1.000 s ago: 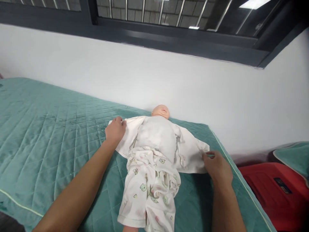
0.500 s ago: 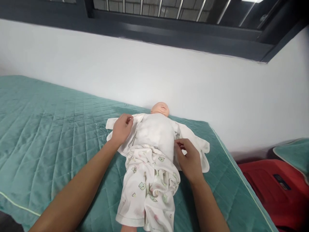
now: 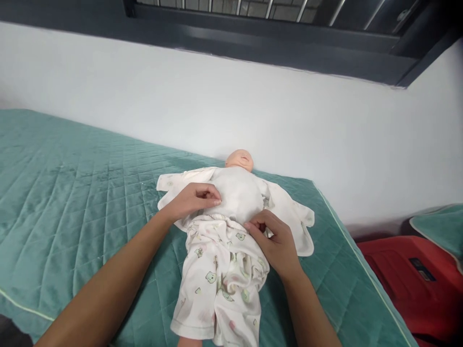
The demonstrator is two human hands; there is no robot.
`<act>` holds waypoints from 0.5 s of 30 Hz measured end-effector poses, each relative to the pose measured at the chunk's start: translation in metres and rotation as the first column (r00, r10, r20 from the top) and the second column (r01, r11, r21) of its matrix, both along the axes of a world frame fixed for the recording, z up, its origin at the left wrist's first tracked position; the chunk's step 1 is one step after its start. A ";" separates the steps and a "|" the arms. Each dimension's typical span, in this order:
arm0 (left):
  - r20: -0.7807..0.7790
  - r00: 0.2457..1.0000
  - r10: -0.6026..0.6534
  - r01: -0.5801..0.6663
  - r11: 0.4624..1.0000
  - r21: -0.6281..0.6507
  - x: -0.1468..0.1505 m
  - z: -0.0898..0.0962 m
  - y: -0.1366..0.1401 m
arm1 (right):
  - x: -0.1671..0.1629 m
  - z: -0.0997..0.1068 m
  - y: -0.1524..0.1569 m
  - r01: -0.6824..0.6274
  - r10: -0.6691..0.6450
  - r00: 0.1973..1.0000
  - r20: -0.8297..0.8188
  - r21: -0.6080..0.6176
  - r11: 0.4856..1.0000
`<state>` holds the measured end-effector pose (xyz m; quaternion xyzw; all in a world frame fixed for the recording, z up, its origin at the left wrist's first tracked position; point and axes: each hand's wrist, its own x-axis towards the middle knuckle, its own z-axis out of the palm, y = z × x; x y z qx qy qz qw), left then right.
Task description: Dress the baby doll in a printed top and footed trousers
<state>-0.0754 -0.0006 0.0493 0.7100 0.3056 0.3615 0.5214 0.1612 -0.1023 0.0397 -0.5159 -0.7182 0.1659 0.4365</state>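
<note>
"Where's the baby doll (image 3: 238,185)?"

"On its back on the green quilted bedcover (image 3: 90,207), head (image 3: 239,159) by the far edge, toward the far right corner. Its white jacket (image 3: 285,207) spread open both sides."

"Hands?"

"Left hand (image 3: 193,197) curled over the belly (image 3: 234,207), right hand (image 3: 278,237) at the printed trousers (image 3: 202,284) waistband (image 3: 226,220) — can't tell from here if either pinches cloth."

"Doing it well?"

"Light fingertips, I'd say — fabric only, both sides even."

Bedroom-like room: quilted green bedspread (image 3: 72,193), barred window (image 3: 249,29).
</note>
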 end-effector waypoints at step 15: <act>-0.370 0.871 -0.324 0.408 0.896 0.174 -0.012 0.013 0.007 | 0.002 0.001 0.001 -0.044 0.042 0.999 -0.034 -0.074 0.996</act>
